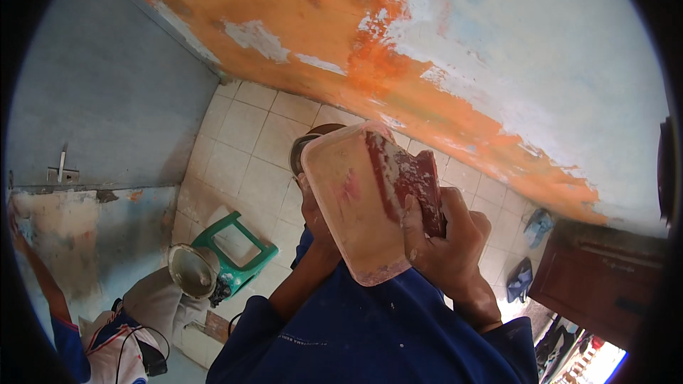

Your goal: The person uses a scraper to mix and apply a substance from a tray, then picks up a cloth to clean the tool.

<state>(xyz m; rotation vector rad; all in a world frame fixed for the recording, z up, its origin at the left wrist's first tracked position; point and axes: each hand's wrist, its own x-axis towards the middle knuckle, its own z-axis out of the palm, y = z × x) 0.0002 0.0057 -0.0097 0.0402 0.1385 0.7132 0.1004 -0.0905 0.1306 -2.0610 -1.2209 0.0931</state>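
My left hand [316, 213] is closed on the left edge of a shallow, pinkish rectangular plastic tray [363, 242], holding it in front of my chest. Smears and a small pink patch mark its tan inside. In my right hand [455, 242] is a dark red, flat-faced scraper-like piece [425, 181], caked with whitish putty. The thumb presses on its near face while the fingers wrap behind, mostly hidden. This piece lies over the tray's right part, apparently touching it.
A green plastic stool [249, 270] stands left on the tiled floor [238, 124], beside a bucket [193, 272]. Another round container [297, 153] shows partly behind the tray. At lower left a co-worker's arm [44, 270] reaches to the wall. Ahead is a patchy orange-and-white wall [441, 50]; a brown cabinet [597, 263] stands right.
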